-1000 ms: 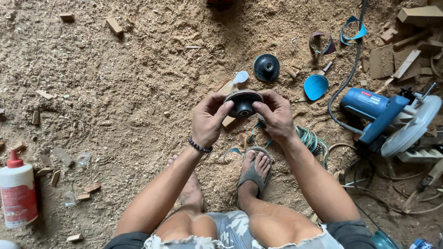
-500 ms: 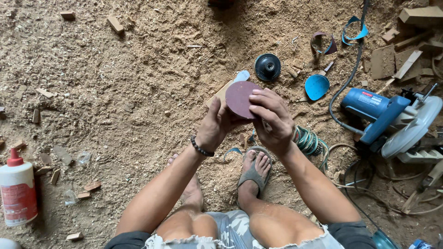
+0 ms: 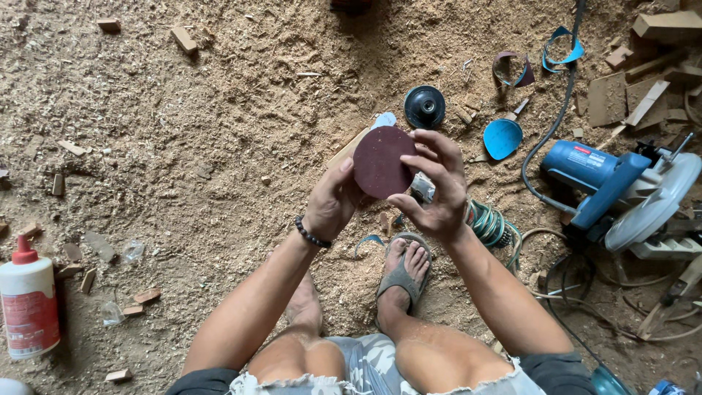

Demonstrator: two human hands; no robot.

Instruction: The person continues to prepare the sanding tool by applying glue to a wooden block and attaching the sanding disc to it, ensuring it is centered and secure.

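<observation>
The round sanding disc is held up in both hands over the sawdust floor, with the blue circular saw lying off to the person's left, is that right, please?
Not quite: the head view shows the blue circular saw lying to the person's right, not the left. The rest stands: the left hand and right hand hold the round sanding disc above the sawdust floor.

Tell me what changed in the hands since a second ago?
The round thing both hands hold got turned over: a second ago its black cupped back showed, now the dark red sanding disc faces up. The left hand and right hand lifted slightly. The blue circular saw, black pad and glue bottle stayed put.
</observation>
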